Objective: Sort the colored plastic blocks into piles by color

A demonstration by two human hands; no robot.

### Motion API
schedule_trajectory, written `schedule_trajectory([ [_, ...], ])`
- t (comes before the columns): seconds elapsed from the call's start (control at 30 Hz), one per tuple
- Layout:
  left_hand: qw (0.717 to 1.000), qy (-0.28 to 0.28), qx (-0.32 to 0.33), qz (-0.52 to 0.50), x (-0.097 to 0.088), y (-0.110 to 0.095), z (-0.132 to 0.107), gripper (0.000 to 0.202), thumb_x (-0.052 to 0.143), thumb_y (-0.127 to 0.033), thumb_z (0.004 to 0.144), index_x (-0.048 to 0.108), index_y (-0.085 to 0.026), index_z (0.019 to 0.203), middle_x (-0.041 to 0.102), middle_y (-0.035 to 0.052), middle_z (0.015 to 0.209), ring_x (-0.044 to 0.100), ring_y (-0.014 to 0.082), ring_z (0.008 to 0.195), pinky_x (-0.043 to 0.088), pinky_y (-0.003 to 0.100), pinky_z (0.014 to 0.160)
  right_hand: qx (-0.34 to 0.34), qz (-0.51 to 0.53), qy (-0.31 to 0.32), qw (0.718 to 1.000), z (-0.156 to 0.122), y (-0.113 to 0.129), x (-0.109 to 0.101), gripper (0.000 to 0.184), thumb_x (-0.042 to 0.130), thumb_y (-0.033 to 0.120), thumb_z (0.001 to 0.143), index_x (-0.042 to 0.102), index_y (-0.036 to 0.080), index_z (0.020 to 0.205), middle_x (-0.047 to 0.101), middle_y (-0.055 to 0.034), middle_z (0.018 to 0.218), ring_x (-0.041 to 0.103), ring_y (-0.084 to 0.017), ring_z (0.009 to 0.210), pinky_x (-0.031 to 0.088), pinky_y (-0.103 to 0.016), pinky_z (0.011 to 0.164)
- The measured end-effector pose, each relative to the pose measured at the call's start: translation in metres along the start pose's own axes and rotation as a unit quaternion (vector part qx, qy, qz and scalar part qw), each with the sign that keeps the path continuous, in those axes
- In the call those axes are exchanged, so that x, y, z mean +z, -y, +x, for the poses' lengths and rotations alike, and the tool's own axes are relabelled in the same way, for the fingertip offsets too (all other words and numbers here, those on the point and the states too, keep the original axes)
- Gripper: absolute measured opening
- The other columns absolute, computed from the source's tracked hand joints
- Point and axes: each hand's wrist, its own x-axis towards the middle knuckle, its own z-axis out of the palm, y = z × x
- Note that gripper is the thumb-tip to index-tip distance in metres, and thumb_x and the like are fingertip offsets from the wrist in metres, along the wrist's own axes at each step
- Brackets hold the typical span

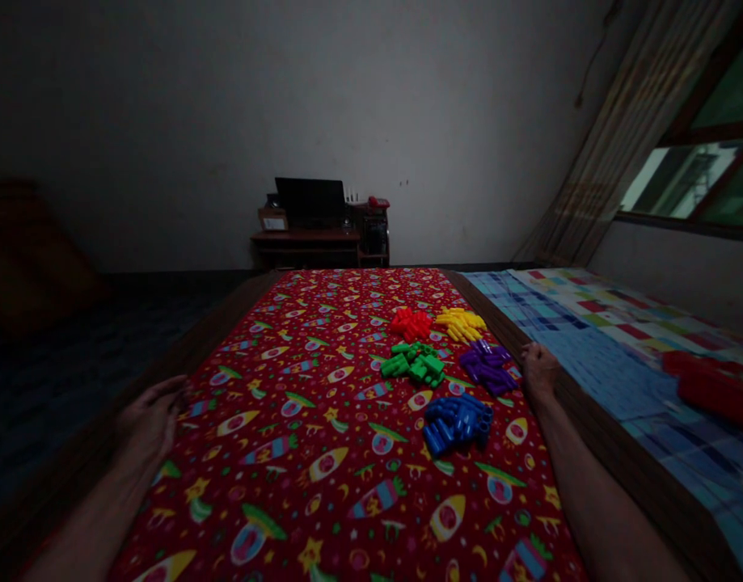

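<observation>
My left hand (156,416) rests at the left edge of the red patterned cloth (268,477), fingers loosely bent and slightly apart, with nothing visible in it. At the cloth's right edge lies my right hand (539,369), fingers curled in and no object showing. Nearest to it is a pile of purple plastic building blocks (487,368). Blue blocks (459,422) are heaped closer to me. Green blocks (415,364) sit left of the purple ones. Farther back are piles of red blocks (411,324) and yellow blocks (462,323). Neither hand touches a pile.
The cloth covers a brown wooden table (614,420). Right of it is a bed with blue checked bedding (553,339) and a red bag (716,388). Beyond stands a desk (304,238) with a black monitor (310,202). A curtain (619,137) hangs by the window.
</observation>
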Motion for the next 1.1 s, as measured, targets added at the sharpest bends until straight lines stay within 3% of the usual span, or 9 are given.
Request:
schedule_trajectory([
  [0.2, 1.0, -0.005, -0.004, -0.001, 0.0, 0.0, -0.001, 0.017, 0.054, 0.004, 0.063, 0.057, -0.013, 0.065, 0.059, -0.0055, 0.061, 0.053, 0.0052, 0.058, 0.043, 0.014, 0.059, -0.008, 0.0, 0.002, 1.0, -0.002, -0.003, 0.001, 0.048, 0.03, 0.052, 0.082, 0.061, 0.019, 0.067, 0.065, -0.0113, 0.064, 0.059, -0.023, 0.064, 0.043, -0.035, 0.064],
  [0.33, 1.0, -0.001, 0.005, 0.002, -0.003, 0.004, 0.004, 0.017, 0.055, 0.002, 0.059, 0.058, -0.013, 0.065, 0.06, -0.0053, 0.06, 0.053, 0.0064, 0.057, 0.044, 0.015, 0.058, -0.033, 0.004, 0.008, 0.999, -0.006, 0.001, 0.005, 0.057, 0.027, 0.054, 0.086, 0.069, 0.015, 0.082, 0.071, -0.0159, 0.086, 0.064, -0.026, 0.083, 0.046, -0.039, 0.079],
  [0.43, 1.0, 0.003, 0.006, 0.008, -0.003, 0.004, 0.005, 0.017, 0.054, 0.002, 0.058, 0.058, -0.014, 0.064, 0.059, -0.0052, 0.058, 0.053, 0.0068, 0.057, 0.043, 0.015, 0.057, -0.041, 0.048, 0.071, 0.995, -0.007, 0.006, 0.013, 0.065, 0.026, 0.06, 0.088, 0.071, 0.016, 0.102, 0.071, -0.0154, 0.108, 0.063, -0.027, 0.102, 0.045, -0.041, 0.093],
  [0.53, 1.0, -0.002, 0.004, 0.016, -0.003, 0.004, 0.004, 0.016, 0.054, 0.0, 0.058, 0.058, -0.014, 0.063, 0.058, -0.0054, 0.058, 0.052, 0.0071, 0.057, 0.043, 0.015, 0.057, -0.016, 0.078, 0.128, 0.989, -0.004, 0.011, 0.024, 0.07, 0.027, 0.067, 0.087, 0.072, 0.017, 0.107, 0.07, -0.015, 0.115, 0.06, -0.028, 0.114, 0.041, -0.042, 0.103],
  [0.73, 1.0, 0.004, 0.006, 0.014, -0.002, 0.002, 0.001, 0.015, 0.056, -0.001, 0.055, 0.058, -0.015, 0.06, 0.061, -0.0053, 0.062, 0.054, 0.0069, 0.061, 0.044, 0.015, 0.061, -0.036, 0.109, 0.235, 0.965, -0.019, 0.035, 0.051, 0.079, 0.028, 0.078, 0.082, 0.073, 0.018, 0.105, 0.07, -0.0136, 0.118, 0.057, -0.03, 0.122, 0.033, -0.049, 0.111],
  [0.87, 1.0, -0.005, -0.018, 0.016, -0.001, -0.002, -0.006, 0.016, 0.055, -0.001, 0.055, 0.059, -0.016, 0.059, 0.061, -0.0045, 0.063, 0.055, 0.0061, 0.062, 0.046, 0.012, 0.06, -0.035, 0.191, 0.326, 0.925, -0.029, 0.052, 0.066, 0.077, 0.029, 0.077, 0.083, 0.073, 0.02, 0.108, 0.07, -0.012, 0.117, 0.061, -0.028, 0.117, 0.04, -0.047, 0.107],
  [0.93, 1.0, -0.005, -0.023, 0.018, -0.002, -0.003, -0.008, 0.016, 0.054, -0.001, 0.055, 0.059, -0.016, 0.059, 0.061, -0.0047, 0.062, 0.055, 0.0052, 0.061, 0.046, 0.01, 0.059, -0.032, 0.214, 0.291, 0.932, -0.014, 0.055, 0.071, 0.078, 0.026, 0.076, 0.085, 0.072, 0.019, 0.111, 0.071, -0.0128, 0.116, 0.063, -0.028, 0.114, 0.043, -0.046, 0.105],
  [1.03, 0.999, 0.011, -0.017, 0.027, -0.003, -0.002, -0.008, 0.016, 0.055, -0.003, 0.055, 0.061, -0.017, 0.061, 0.061, -0.0049, 0.063, 0.056, 0.0052, 0.06, 0.046, 0.009, 0.056, -0.044, 0.182, 0.189, 0.964, 0.027, 0.051, 0.082, 0.078, 0.024, 0.076, 0.085, 0.072, 0.019, 0.109, 0.071, -0.0118, 0.117, 0.06, -0.028, 0.118, 0.039, -0.046, 0.108],
  [1.1, 0.998, 0.021, 0.027, 0.062, -0.004, 0.0, -0.004, 0.012, 0.056, -0.008, 0.055, 0.061, -0.018, 0.06, 0.062, -0.0043, 0.062, 0.057, 0.0066, 0.059, 0.048, 0.011, 0.053, -0.047, 0.159, 0.181, 0.969, 0.053, 0.046, 0.095, 0.076, 0.027, 0.076, 0.085, 0.073, 0.02, 0.106, 0.071, -0.0111, 0.117, 0.057, -0.027, 0.122, 0.036, -0.046, 0.11],
])
